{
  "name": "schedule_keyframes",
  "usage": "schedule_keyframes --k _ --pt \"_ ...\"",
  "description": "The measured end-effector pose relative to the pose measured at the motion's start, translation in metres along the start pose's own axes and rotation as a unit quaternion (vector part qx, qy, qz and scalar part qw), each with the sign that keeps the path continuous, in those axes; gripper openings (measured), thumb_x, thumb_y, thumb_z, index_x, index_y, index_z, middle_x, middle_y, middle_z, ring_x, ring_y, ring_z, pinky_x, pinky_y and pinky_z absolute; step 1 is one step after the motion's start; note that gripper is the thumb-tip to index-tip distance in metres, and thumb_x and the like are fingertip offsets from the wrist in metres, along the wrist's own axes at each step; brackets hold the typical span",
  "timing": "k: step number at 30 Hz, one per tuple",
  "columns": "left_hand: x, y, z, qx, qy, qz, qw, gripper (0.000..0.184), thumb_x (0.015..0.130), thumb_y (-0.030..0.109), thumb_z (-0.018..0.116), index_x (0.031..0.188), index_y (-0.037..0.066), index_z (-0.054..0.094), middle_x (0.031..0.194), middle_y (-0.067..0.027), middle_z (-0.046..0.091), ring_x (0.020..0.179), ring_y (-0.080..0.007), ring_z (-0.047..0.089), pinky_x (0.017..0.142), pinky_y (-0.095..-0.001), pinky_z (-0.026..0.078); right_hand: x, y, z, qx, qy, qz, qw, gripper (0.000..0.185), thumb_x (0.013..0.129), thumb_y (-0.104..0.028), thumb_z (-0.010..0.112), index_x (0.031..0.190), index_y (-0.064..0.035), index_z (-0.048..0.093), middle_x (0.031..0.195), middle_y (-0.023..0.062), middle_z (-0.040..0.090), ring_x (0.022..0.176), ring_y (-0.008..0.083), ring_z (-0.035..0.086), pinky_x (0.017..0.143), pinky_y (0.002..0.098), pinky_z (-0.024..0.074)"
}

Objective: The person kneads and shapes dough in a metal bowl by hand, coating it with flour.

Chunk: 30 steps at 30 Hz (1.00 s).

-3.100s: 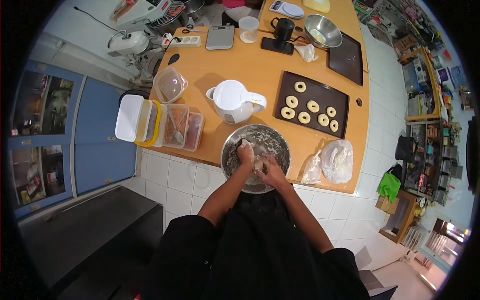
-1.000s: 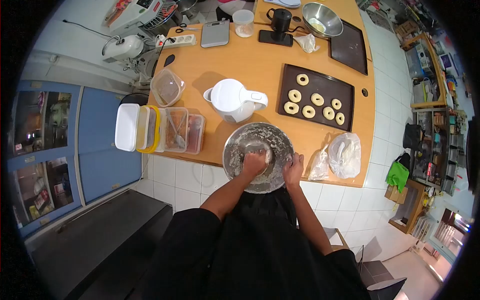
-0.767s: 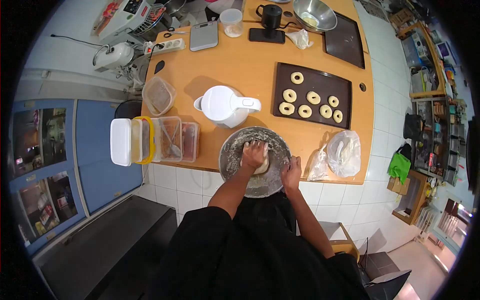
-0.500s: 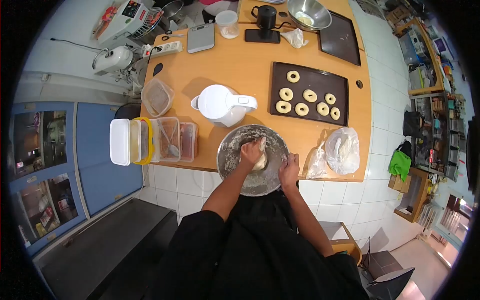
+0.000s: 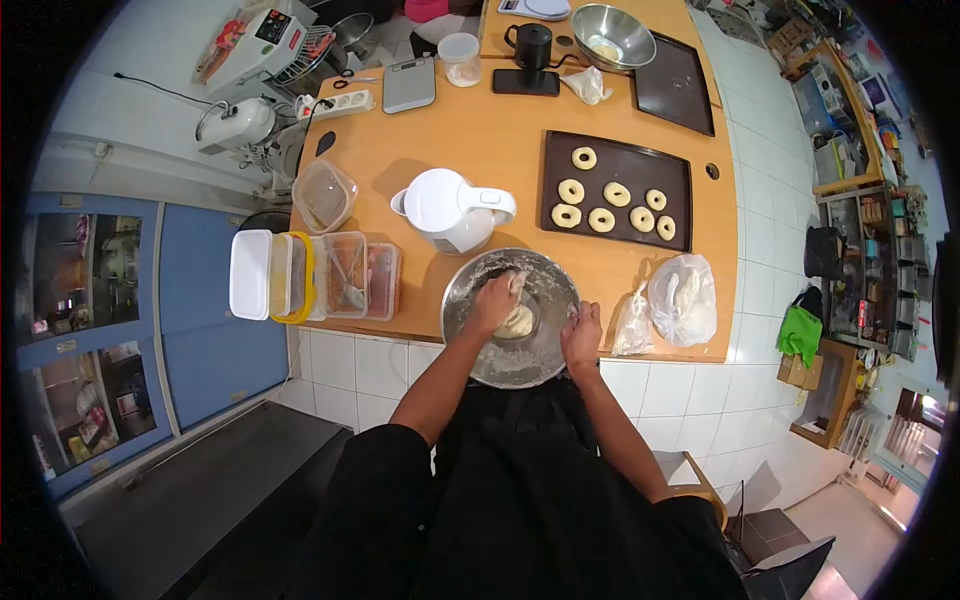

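Note:
A steel bowl [image 5: 545,350] with floury residue on its wall stands at the table's front edge. Inside it lies a pale lump of dough [image 5: 517,322]. My left hand [image 5: 492,305] is in the bowl at the dough's upper left, its fingers curled and coated with dough; a bit of pale dough shows at the fingertips. My right hand [image 5: 580,335] grips the bowl's right rim with closed fingers. Behind the bowl is a white kettle [image 5: 445,208]. Ring-shaped dough pieces lie on a dark tray [image 5: 672,178] at the back right.
Plastic containers [image 5: 345,275] stand left of the bowl, plastic bags [image 5: 683,300] to its right. Farther back are a grey scale [image 5: 409,84], a power strip [image 5: 340,104], a clear jar [image 5: 460,62], a black pot [image 5: 531,46], another steel bowl [image 5: 615,38] and a second dark tray [image 5: 675,85].
Both hands were in the bowl at first; my right hand then moved to its right rim and took hold. My left hand has shifted over the dough and now sits to its upper left, uncovering more of it.

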<state>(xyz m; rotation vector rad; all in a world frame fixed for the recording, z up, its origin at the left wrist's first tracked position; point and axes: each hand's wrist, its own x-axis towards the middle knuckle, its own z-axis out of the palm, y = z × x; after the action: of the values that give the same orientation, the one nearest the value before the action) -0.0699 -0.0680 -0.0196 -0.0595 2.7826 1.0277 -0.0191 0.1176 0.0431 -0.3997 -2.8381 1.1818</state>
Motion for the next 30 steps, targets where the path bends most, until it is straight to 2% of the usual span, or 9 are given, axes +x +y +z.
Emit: schedule_keyframes --k 3,6,12,15,18,21,24,27,30 --pt "-0.010 0.012 -0.011 0.034 -0.062 0.167 0.983 0.032 0.089 0.031 0.057 0.109 0.007 0.063 0.112 -0.0172 0.064 0.103 -0.0360 0.061 0.086 -0.0484 0.048 0.001 -0.002 -0.002 -0.011 0.009 -0.005 1.000 0.017 0.079 0.002 0.051 0.096 0.0031 0.052 0.095 0.0242 0.050 0.084 0.0468 0.054 0.072 0.0518 0.0443" --pt "-0.026 0.022 -0.018 0.125 -0.208 0.207 0.948 0.037 0.086 0.025 0.060 0.119 0.010 0.058 0.128 -0.0182 0.055 0.114 -0.0326 0.056 0.096 -0.0498 0.043 0.006 -0.005 -0.002 -0.018 0.021 -0.006 1.000 0.017 0.079 0.002 0.052 0.096 0.0038 0.052 0.095 0.0246 0.050 0.085 0.0468 0.054 0.072 0.0518 0.0444" --pt "-0.033 0.015 -0.013 0.146 -0.229 0.207 0.940 0.043 0.084 0.025 0.062 0.123 0.011 0.055 0.126 -0.0176 0.055 0.116 -0.0386 0.053 0.097 -0.0510 0.042 0.009 -0.005 -0.002 -0.014 0.022 0.004 1.000 0.018 0.078 0.001 0.054 0.096 0.0041 0.052 0.096 0.0250 0.051 0.084 0.0469 0.054 0.072 0.0519 0.0449" --pt "-0.040 0.017 -0.030 0.147 -0.162 0.287 0.933 0.035 0.083 0.021 0.062 0.115 0.007 0.059 0.116 -0.0193 0.058 0.112 -0.0378 0.056 0.090 -0.0528 0.046 0.009 -0.003 0.002 -0.012 0.026 0.002 1.000 0.018 0.079 0.001 0.054 0.097 0.0041 0.053 0.096 0.0254 0.051 0.085 0.0471 0.054 0.072 0.0520 0.0452" --pt "-0.052 0.007 -0.038 0.190 -0.136 0.340 0.911 0.032 0.081 0.023 0.063 0.108 0.007 0.060 0.113 -0.0183 0.059 0.106 -0.0344 0.059 0.086 -0.0516 0.048 0.007 0.001 0.001 -0.025 0.029 -0.003 0.999 0.018 0.079 0.000 0.054 0.096 0.0040 0.053 0.096 0.0259 0.051 0.085 0.0472 0.055 0.072 0.0521 0.0453" --pt "-0.068 0.002 -0.043 0.153 -0.094 0.344 0.921 0.031 0.081 0.029 0.062 0.103 0.008 0.061 0.103 -0.0165 0.063 0.093 -0.0329 0.063 0.083 -0.0513 0.048 0.008 -0.001 0.001 -0.022 0.030 -0.002 0.999 0.017 0.079 0.000 0.054 0.095 0.0041 0.053 0.095 0.0263 0.052 0.085 0.0472 0.055 0.072 0.0520 0.0454" --pt "-0.077 -0.010 -0.038 0.202 -0.110 0.262 0.937 0.030 0.082 0.033 0.061 0.098 0.007 0.061 0.089 -0.0140 0.065 0.079 -0.0331 0.066 0.080 -0.0509 0.048 0.008 0.000 0.003 -0.018 0.038 -0.001 0.999 0.017 0.079 0.000 0.054 0.095 0.0043 0.053 0.095 0.0267 0.052 0.084 0.0474 0.055 0.072 0.0521 0.0454" --pt "-0.069 -0.005 -0.038 0.236 -0.140 0.122 0.954 0.031 0.082 0.033 0.061 0.096 0.005 0.061 0.080 -0.0133 0.065 0.068 -0.0346 0.065 0.079 -0.0502 0.049 0.008 -0.002 0.001 -0.014 0.036 -0.001 0.999 0.018 0.078 0.000 0.054 0.095 0.0049 0.053 0.096 0.0268 0.052 0.084 0.0474 0.055 0.072 0.0523 0.0453" --pt "-0.060 0.017 -0.038 0.205 -0.008 0.029 0.978 0.034 0.085 0.034 0.060 0.099 0.003 0.063 0.096 -0.0200 0.065 0.091 -0.0356 0.064 0.084 -0.0528 0.047 0.008 -0.004 0.000 -0.013 0.036 0.001 0.999 0.018 0.078 0.000 0.054 0.095 0.0050 0.053 0.096 0.0265 0.052 0.084 0.0471 0.055 0.072 0.0524 0.0452"
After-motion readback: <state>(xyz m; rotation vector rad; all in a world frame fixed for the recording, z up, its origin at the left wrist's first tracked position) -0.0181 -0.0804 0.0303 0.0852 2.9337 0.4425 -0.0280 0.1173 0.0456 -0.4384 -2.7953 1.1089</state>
